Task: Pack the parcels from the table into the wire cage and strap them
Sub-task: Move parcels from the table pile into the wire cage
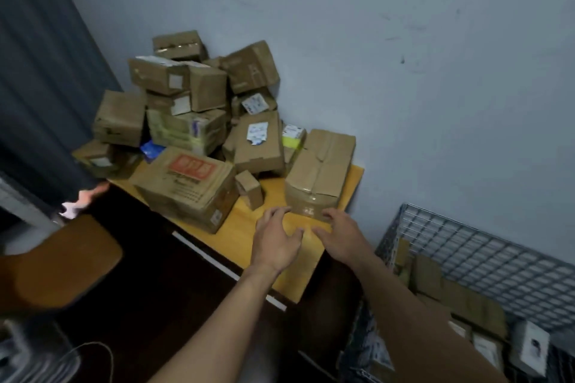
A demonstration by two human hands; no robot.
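Left hand: the left hand (277, 241) is open with its fingers spread and holds nothing. It hovers over the bare near edge of the counter (245, 227), with its fingertips near the lower left corner of the taped box (320, 171).
Right hand: the right hand (340, 235) is also open and empty, fingers spread. Its fingertips are at the near end of the taped box, but blur hides whether they touch it.
Taped box: a long brown carton with clear tape along its top seam. It lies at the right end of the counter, close to the wall (420, 56).
Pile of parcels: the pile of parcels (193, 96) is stacked loosely at the back of the counter, in the corner. Several of them carry white labels.
Printed box: the printed box (189, 186) is a large carton with a red panel on top, lying left of the hands.
Small box: the small box (249, 188) sits tilted between the printed box and the taped box.
Wire cage: the wire cage (473, 246) stands lower right, just beside the counter, with cartons and white packets already inside.
Curtain: a dark curtain (37, 71) hangs on the left.
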